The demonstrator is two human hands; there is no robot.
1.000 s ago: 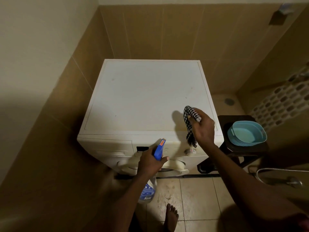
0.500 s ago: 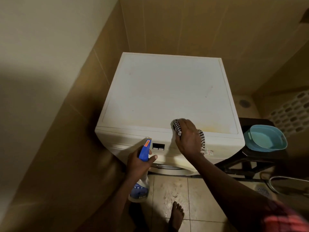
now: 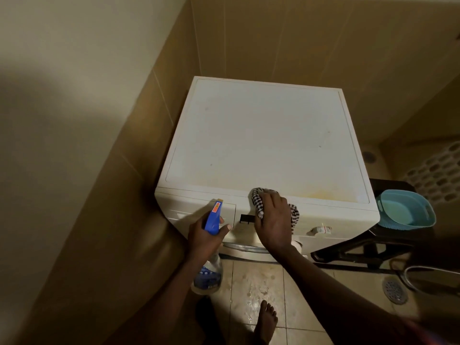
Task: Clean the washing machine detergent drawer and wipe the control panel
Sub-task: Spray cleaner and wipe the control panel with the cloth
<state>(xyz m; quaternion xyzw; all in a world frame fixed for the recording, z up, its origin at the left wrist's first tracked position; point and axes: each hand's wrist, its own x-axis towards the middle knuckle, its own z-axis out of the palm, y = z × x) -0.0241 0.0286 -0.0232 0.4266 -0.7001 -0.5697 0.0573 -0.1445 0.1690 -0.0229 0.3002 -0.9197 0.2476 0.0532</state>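
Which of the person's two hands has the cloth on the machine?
The right hand: it holds the checked cloth against the washing machine, while the left hand grips a spray bottle.

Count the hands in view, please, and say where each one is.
2. The left hand grips the bottle in front of the drawer; the right hand holds the cloth against the panel.

Tiled floor, wet in patches, bearing a white washing machine; dark stool just beside it, carrying a blue basin; bare foot; drain grate.
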